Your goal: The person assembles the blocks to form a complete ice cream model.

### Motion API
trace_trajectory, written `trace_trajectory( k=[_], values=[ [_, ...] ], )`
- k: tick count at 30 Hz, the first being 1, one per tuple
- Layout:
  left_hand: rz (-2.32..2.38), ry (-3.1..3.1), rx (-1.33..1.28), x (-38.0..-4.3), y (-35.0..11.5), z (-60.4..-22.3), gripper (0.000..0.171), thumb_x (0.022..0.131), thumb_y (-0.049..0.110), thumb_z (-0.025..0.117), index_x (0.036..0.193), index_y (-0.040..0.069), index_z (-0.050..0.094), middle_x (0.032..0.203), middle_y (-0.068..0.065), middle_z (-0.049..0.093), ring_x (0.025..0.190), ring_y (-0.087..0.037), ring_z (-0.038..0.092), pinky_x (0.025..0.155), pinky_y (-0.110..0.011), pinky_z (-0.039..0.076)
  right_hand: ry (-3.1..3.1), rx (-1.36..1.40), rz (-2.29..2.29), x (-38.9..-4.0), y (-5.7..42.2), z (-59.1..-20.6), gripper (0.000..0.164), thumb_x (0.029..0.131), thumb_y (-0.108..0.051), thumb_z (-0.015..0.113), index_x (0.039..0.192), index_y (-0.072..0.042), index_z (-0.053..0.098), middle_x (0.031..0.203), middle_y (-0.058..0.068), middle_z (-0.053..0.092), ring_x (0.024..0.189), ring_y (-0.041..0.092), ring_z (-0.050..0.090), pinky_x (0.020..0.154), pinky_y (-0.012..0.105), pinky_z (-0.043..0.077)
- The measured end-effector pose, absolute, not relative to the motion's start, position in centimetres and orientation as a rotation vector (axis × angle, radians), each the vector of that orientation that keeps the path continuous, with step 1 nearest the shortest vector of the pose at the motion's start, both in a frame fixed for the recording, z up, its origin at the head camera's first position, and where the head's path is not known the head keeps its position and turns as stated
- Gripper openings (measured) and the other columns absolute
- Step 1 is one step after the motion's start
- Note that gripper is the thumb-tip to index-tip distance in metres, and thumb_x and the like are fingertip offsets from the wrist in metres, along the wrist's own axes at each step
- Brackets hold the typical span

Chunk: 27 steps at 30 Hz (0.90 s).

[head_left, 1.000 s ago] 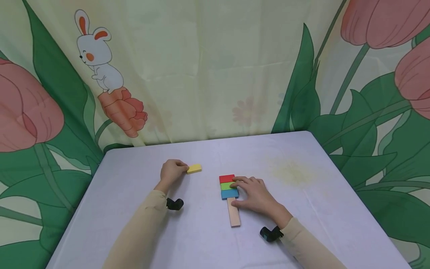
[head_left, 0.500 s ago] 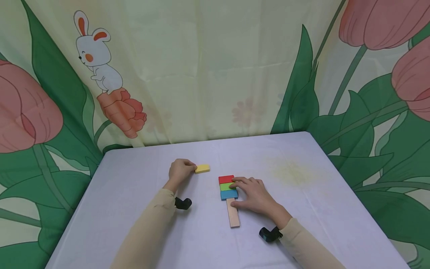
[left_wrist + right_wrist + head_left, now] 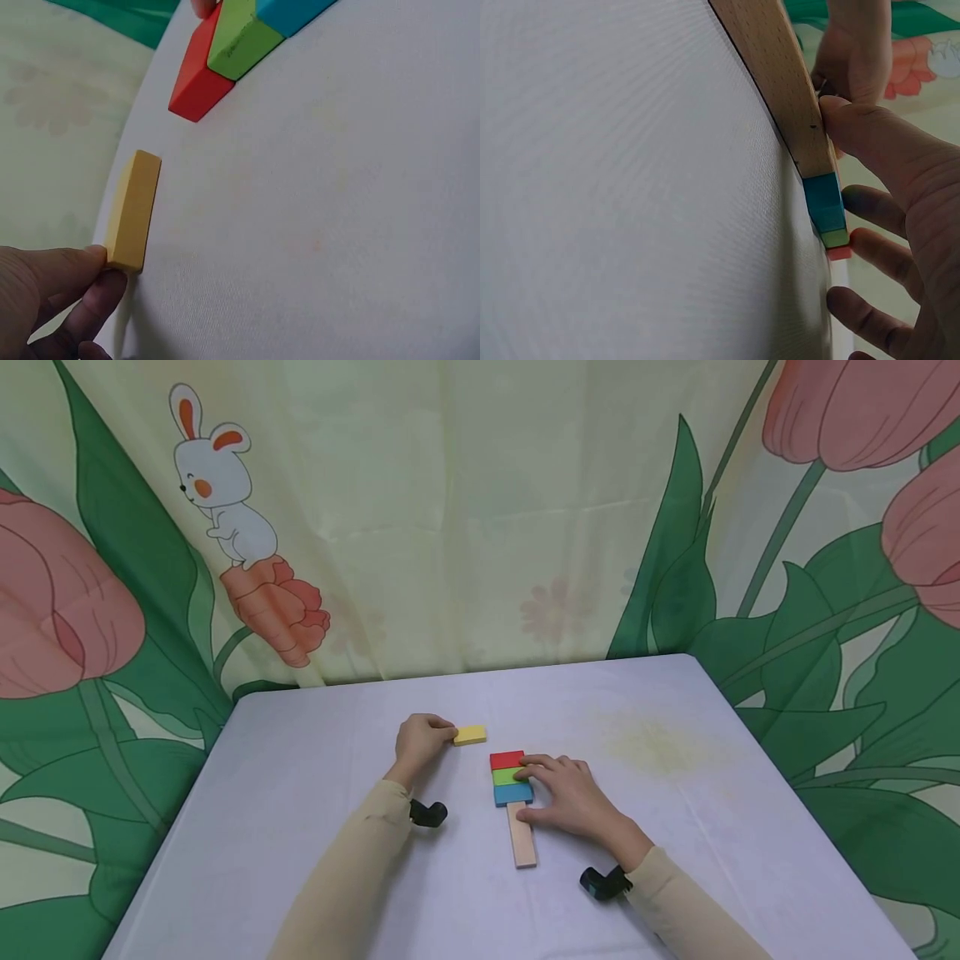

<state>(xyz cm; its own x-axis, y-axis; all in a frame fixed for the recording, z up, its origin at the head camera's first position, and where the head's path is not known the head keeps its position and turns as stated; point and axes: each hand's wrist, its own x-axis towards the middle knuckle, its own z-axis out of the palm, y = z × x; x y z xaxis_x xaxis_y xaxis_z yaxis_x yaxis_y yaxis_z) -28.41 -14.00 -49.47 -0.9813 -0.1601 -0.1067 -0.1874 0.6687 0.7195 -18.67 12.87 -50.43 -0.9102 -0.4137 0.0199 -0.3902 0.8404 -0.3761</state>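
My left hand [image 3: 422, 745] pinches the left end of a yellow block [image 3: 470, 735] between thumb and finger, as the left wrist view also shows. That block lies just beyond and left of a red block [image 3: 506, 760]. Below the red one, a green block [image 3: 507, 776] and a blue block [image 3: 512, 794] lie edge to edge in a column. A plain wooden strip [image 3: 522, 843] extends from the blue block toward me. My right hand [image 3: 573, 797] rests over the column's right side, fingers spread at the red and green blocks, thumb on the wooden strip [image 3: 780, 67].
A white cloth covers the table [image 3: 637, 860], with a faint yellowish stain [image 3: 652, 743] at the right. Behind the table's back edge hangs a printed curtain [image 3: 480, 527] with tulips and a rabbit. Each wrist carries a small black camera [image 3: 429, 814].
My left hand has slid the yellow block to the right, closer to the red block. The right hand and the column of blocks have stayed in place.
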Motion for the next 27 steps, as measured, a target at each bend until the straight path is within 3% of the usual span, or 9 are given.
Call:
trace_trajectory(
  k=[16, 27],
  values=[
    [1.277, 2.820, -0.263, -28.2, -11.5, -49.6, 0.015, 0.091, 0.027, 0.079, 0.094, 0.014, 0.083, 0.093, -0.001, 0.077, 0.099, -0.022, 0.066, 0.089, -0.041, 0.051, 2.943, -0.606, -0.569, -18.5, 12.8, -50.3, 0.060, 0.082, -0.062, 0.079, 0.134, -0.036, 0.066, 0.154, -0.004, 0.053, 0.136, 0.030, 0.050, 0.110, 0.057, 0.036],
    [1.372, 2.869, -0.320, -27.2, -12.3, -50.1, 0.024, 0.098, 0.030, 0.067, 0.094, 0.010, 0.081, 0.079, 0.002, 0.076, 0.085, -0.019, 0.063, 0.076, -0.033, 0.046, 2.909, -0.585, -0.713, -18.7, 13.2, -50.4, 0.059, 0.083, -0.058, 0.079, 0.135, -0.034, 0.066, 0.153, -0.006, 0.054, 0.132, 0.026, 0.053, 0.105, 0.055, 0.038]
  ],
)
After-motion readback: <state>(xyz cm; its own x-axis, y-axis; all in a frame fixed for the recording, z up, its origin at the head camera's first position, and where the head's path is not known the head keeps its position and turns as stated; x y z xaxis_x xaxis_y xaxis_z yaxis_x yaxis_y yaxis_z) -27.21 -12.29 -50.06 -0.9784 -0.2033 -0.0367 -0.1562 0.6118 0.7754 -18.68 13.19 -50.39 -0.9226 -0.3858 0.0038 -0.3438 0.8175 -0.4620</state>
